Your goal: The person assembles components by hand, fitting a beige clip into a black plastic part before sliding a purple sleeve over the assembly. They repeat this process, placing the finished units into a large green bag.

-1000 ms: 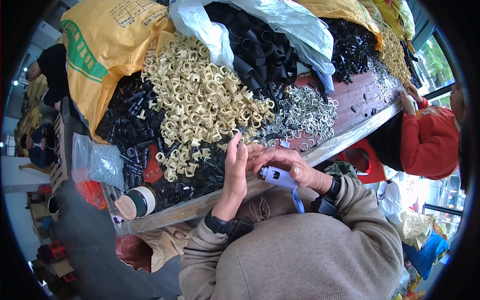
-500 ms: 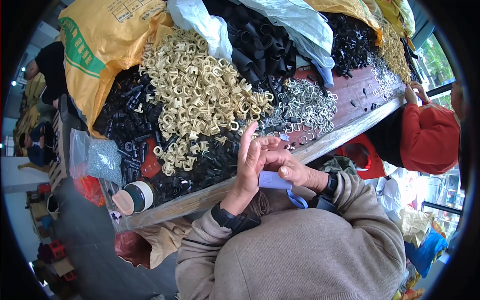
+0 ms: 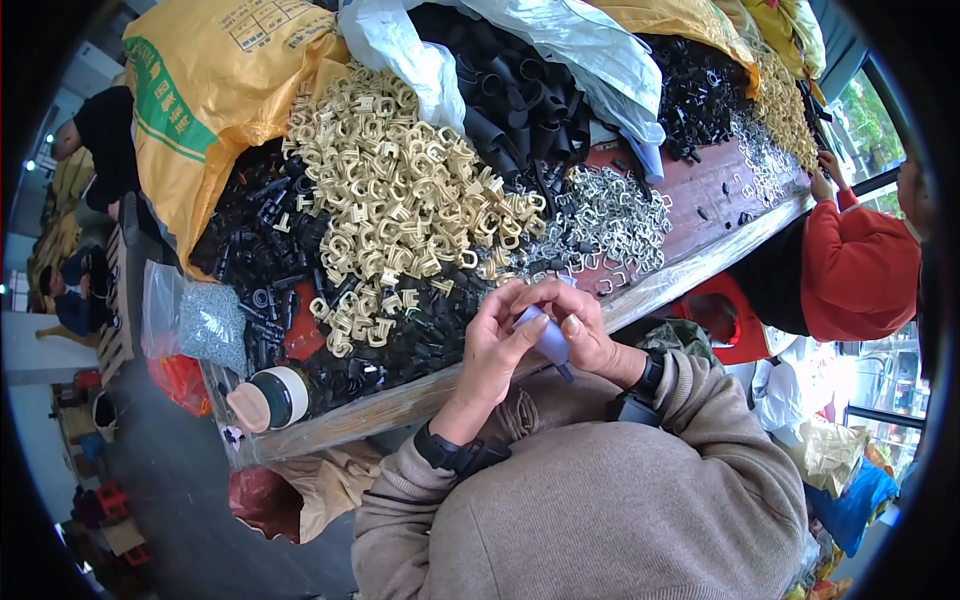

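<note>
Just above my lap, at the table's near edge, both hands meet around a small lavender oblong case (image 3: pixel 552 343) with a short strap at its lower end. My right hand (image 3: pixel 590 335) is closed around it, its thumb along the side. The thumb of my left hand (image 3: pixel 494 336) presses on the upper end, and its fingers curl behind. What those fingers touch at the back is hidden. Beyond my hands lies a big heap of beige plastic clips (image 3: pixel 400 190), with silver metal clips (image 3: pixel 615 220) to its right.
Black plastic fittings (image 3: pixel 265 205) spread over the table's left side. Black tubes (image 3: pixel 520 100) lie in a pale bag behind. A yellow sack (image 3: pixel 230 80), a bag of small grey pieces (image 3: pixel 212 325) and a pink-lidded bottle (image 3: pixel 275 398) stand left. A person in red (image 3: pixel 860 265) works at right.
My left hand has come down from a raised, spread pose and closed onto the case's upper end. The case has tilted, and its strap now shows less.
</note>
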The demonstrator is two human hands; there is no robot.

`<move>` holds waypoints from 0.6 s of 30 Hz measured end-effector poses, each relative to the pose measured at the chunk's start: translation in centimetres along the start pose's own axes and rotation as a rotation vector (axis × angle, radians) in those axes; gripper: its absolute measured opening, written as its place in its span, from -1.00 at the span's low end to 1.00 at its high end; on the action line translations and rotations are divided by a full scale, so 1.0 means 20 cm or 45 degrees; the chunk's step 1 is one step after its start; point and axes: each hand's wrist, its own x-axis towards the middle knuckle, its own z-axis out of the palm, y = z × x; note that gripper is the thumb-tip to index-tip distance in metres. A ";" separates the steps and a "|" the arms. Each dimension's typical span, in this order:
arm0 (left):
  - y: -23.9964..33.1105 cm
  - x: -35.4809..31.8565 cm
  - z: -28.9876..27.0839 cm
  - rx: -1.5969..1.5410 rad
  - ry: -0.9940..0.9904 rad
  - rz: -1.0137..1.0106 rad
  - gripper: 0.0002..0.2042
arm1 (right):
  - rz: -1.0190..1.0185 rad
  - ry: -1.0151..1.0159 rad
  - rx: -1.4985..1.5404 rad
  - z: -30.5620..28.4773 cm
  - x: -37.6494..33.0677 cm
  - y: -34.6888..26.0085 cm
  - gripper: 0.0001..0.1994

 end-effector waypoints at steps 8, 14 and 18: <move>-0.02 0.01 -0.01 -0.026 -0.090 -0.059 -0.57 | -0.335 0.055 -0.314 -0.02 0.04 0.03 -0.53; -0.03 0.01 -0.08 0.474 -0.085 0.176 -0.58 | -0.405 -0.141 -0.439 -0.08 0.07 -0.04 -0.62; 0.03 -0.01 -0.09 0.631 -0.236 0.141 -0.57 | -0.294 -0.250 -0.374 -0.10 0.07 -0.12 -0.64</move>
